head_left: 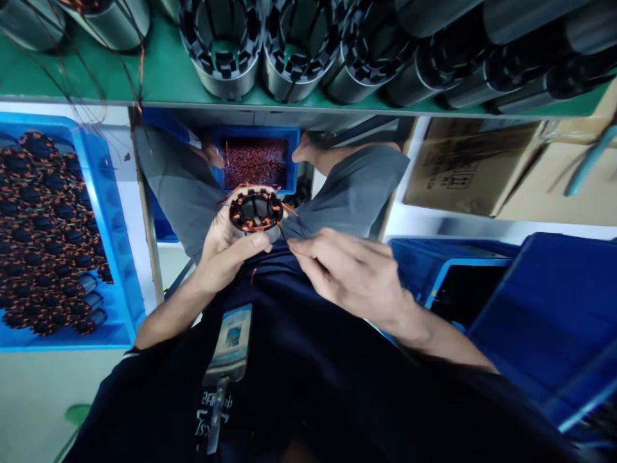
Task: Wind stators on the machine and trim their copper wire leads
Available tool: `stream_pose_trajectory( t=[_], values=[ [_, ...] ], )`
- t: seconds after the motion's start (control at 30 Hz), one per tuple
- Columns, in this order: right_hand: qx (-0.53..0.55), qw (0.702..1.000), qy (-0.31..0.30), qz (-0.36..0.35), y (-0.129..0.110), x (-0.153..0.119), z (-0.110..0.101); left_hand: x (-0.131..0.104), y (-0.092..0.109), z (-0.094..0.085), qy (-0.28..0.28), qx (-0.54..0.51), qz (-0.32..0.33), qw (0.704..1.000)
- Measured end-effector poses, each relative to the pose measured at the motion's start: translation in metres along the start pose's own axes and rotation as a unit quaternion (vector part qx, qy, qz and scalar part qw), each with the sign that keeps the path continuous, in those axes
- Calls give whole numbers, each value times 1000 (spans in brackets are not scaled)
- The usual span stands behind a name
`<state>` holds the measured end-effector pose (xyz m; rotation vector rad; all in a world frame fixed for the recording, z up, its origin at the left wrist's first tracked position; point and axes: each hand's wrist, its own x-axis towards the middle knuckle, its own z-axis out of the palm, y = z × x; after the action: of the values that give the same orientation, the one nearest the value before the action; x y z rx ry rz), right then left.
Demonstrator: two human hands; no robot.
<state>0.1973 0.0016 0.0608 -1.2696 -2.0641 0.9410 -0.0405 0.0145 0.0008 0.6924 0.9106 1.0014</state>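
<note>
My left hand (229, 247) is wrapped round a round metal stator (256, 215) with black slots and copper windings, its open end facing up. The thumb presses on the near side of its wall. Just right of the stator, the fingertips of my right hand (337, 267) are pinched together at a thin dark wire or lead (284, 233) coming from its rim. Loose copper ends (290, 209) stick out at the stator's right side. Both hands are above my lap.
Several larger metal cylinders (226, 80) line the green bench (166, 80). A blue tray (108, 225) of wound stators stands at left. Between the feet lies a blue bin (292, 161) of copper scraps. Cardboard boxes (467, 167) and blue crates (544, 308) are at right.
</note>
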Motion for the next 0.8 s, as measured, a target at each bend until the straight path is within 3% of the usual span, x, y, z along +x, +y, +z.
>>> stream_pose_trajectory(
  t=[0.03, 0.1, 0.2, 0.27, 0.33, 0.43, 0.57, 0.63, 0.8],
  values=[
    [-33, 999, 0, -11, -1, -8, 8, -4, -3, 8, 29, -64, -55, 996],
    [-45, 999, -29, -7, 3, -27, 29, -7, -8, 18, 78, -154, -100, 980],
    [67, 989, -110, 74, 22, -50, 46, -1, -9, 12, 117, -199, -53, 972],
    [198, 959, -107, 172, 33, -50, 43, 6, -5, -1, 83, -168, 10, 982],
    [328, 912, -59, 238, 37, -37, 29, 11, 2, -12, 23, -89, 71, 993],
    [465, 853, -44, 234, 24, -6, 6, 12, 13, -13, -32, 66, 142, 987],
    [548, 793, -106, 246, -1, 17, -3, 1, 15, -5, -40, 125, 138, 982],
    [550, 785, -91, 271, -5, 16, 2, -3, 7, -9, -37, 144, 152, 977],
    [528, 801, -62, 274, 4, 6, 19, 1, -18, -32, -40, 195, 174, 964]
  ],
)
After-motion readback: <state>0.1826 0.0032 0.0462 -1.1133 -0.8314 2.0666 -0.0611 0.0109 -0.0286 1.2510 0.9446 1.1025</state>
